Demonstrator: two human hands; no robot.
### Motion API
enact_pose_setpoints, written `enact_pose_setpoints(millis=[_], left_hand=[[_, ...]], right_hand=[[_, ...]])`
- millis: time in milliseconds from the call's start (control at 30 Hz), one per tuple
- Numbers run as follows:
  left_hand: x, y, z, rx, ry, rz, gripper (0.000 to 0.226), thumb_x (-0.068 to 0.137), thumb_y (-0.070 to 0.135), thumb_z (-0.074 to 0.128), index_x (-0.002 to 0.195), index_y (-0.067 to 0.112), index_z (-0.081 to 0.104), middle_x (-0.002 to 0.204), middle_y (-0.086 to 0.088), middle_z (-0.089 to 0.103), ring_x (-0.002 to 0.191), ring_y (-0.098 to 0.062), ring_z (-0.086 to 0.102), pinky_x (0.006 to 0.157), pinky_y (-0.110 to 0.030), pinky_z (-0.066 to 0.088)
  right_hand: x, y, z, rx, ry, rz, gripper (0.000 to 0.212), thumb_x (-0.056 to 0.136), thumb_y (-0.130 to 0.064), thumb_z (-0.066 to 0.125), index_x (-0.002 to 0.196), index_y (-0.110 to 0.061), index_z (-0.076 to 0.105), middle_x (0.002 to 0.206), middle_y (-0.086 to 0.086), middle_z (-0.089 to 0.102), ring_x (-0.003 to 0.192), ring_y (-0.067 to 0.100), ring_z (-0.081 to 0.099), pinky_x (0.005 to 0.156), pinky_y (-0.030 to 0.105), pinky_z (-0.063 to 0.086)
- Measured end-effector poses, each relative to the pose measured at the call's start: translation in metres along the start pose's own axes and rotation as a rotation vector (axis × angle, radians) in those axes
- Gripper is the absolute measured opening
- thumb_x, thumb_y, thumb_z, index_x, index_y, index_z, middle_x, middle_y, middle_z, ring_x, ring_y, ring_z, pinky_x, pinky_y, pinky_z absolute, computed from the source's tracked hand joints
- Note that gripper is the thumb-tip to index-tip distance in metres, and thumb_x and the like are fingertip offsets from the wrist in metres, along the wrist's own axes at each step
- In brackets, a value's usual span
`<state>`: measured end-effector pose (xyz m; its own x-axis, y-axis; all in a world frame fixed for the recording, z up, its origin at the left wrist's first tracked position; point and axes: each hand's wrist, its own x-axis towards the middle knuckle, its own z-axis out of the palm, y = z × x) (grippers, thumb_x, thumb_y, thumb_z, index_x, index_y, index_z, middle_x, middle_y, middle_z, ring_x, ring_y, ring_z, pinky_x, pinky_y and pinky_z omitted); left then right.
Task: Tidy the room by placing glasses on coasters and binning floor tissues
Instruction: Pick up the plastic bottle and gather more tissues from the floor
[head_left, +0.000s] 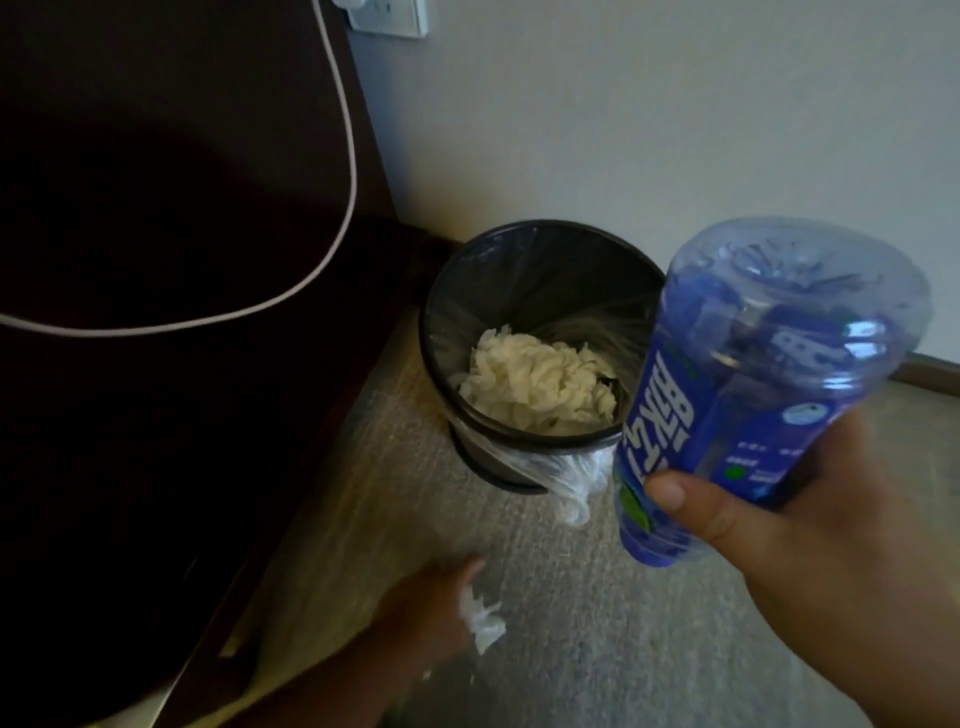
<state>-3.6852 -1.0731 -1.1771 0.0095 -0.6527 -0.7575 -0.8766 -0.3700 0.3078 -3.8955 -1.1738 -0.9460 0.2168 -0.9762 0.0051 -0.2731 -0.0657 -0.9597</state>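
Beside the dark cabinet (156, 364), before the bin (441, 291), right hand (831, 561) grips a bottle (753, 374); left hand (421, 613) holds a tissue (483, 621).

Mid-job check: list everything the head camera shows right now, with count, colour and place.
bin: 1, black, on the carpet by the wall
liner bag: 1, clear, lining the bin, end hanging over its near rim
tissue heap: 1, cream-white, inside the bin
loose tissue: 1, white, bottom centre, in the left grip
bottle: 1, blue, right of the bin, base uppermost
cable: 1, white, across the furniture
socket: 1, white, wall, top
furniture: 1, dark brown, left
carpet: 1, grey-beige
left hand: 1, blurred, holds the loose tissue
right hand: 1, grips the bottle
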Motion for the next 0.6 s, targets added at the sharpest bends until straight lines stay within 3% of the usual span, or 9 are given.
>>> enact_pose_setpoints(millis=[67, 167, 300, 367, 433, 467, 600], left_hand=[[0.003, 0.000, 0.013, 0.186, 0.029, 0.007, 0.056, 0.093, 0.030, 0.047, 0.145, 0.030, 0.029, 0.150, -0.004, 0.035, 0.133, -0.022, 0.039, 0.110, -0.038, 0.033], [0.010, 0.001, 0.021, 0.232, 0.033, -0.044, 0.045, 0.094, 0.033, 0.045, 0.137, 0.025, 0.043, 0.150, -0.006, 0.034, 0.134, -0.025, 0.037, 0.110, -0.037, 0.028], [0.002, 0.012, -0.008, -0.004, 0.143, 0.000, 0.033, 0.089, 0.027, 0.051, 0.122, 0.027, 0.056, 0.131, -0.003, 0.050, 0.116, -0.023, 0.053, 0.093, -0.028, 0.042], [-0.004, 0.017, -0.034, -0.089, 0.141, 0.073, 0.021, 0.080, 0.039, 0.054, 0.098, 0.031, 0.059, 0.112, 0.003, 0.054, 0.104, -0.017, 0.056, 0.086, -0.026, 0.044], [-0.013, 0.021, -0.062, -0.172, 0.141, 0.154, 0.027, 0.067, 0.049, 0.051, 0.078, 0.025, 0.051, 0.085, 0.010, 0.049, 0.084, -0.010, 0.053, 0.075, -0.028, 0.045], [-0.018, 0.023, -0.075, -0.242, 0.152, 0.163, 0.027, 0.067, 0.048, 0.054, 0.077, 0.022, 0.050, 0.077, 0.010, 0.045, 0.077, -0.007, 0.049, 0.069, -0.029, 0.042], [-0.050, 0.028, -0.115, -0.592, 0.195, 0.168, 0.013, 0.073, 0.023, 0.064, 0.067, 0.020, 0.053, 0.062, 0.008, 0.050, 0.061, -0.003, 0.052, 0.056, -0.021, 0.038]], right_hand=[[0.004, 0.006, 0.000, 0.026, 0.013, -0.011, 0.094, 0.033, -0.075, 0.077, 0.114, -0.036, 0.053, 0.104, -0.019, 0.070, 0.090, 0.001, 0.069, 0.070, 0.013, 0.054], [0.007, 0.007, -0.004, 0.094, 0.041, -0.013, 0.089, 0.030, -0.074, 0.079, 0.108, -0.042, 0.054, 0.103, -0.018, 0.071, 0.090, 0.002, 0.070, 0.069, 0.015, 0.054], [0.017, -0.010, -0.008, 0.123, 0.031, -0.020, 0.078, 0.033, -0.072, 0.079, 0.103, -0.049, 0.055, 0.103, -0.017, 0.071, 0.091, 0.003, 0.069, 0.068, 0.016, 0.055], [0.027, -0.023, -0.008, 0.101, 0.036, -0.042, 0.075, 0.035, -0.074, 0.077, 0.102, -0.051, 0.054, 0.105, -0.017, 0.070, 0.093, 0.004, 0.069, 0.069, 0.019, 0.056], [0.040, -0.040, -0.004, 0.094, 0.049, -0.071, 0.073, 0.041, -0.070, 0.079, 0.104, -0.048, 0.052, 0.107, -0.015, 0.069, 0.095, 0.007, 0.069, 0.074, 0.030, 0.058], [0.048, -0.046, -0.003, 0.103, 0.048, -0.092, 0.071, 0.045, -0.065, 0.081, 0.106, -0.045, 0.051, 0.107, -0.014, 0.069, 0.095, 0.007, 0.068, 0.075, 0.032, 0.057], [0.083, -0.055, 0.016, 0.056, 0.027, -0.130, 0.070, 0.054, -0.046, 0.087, 0.111, -0.035, 0.049, 0.103, -0.015, 0.068, 0.092, 0.000, 0.067, 0.071, 0.020, 0.055]])
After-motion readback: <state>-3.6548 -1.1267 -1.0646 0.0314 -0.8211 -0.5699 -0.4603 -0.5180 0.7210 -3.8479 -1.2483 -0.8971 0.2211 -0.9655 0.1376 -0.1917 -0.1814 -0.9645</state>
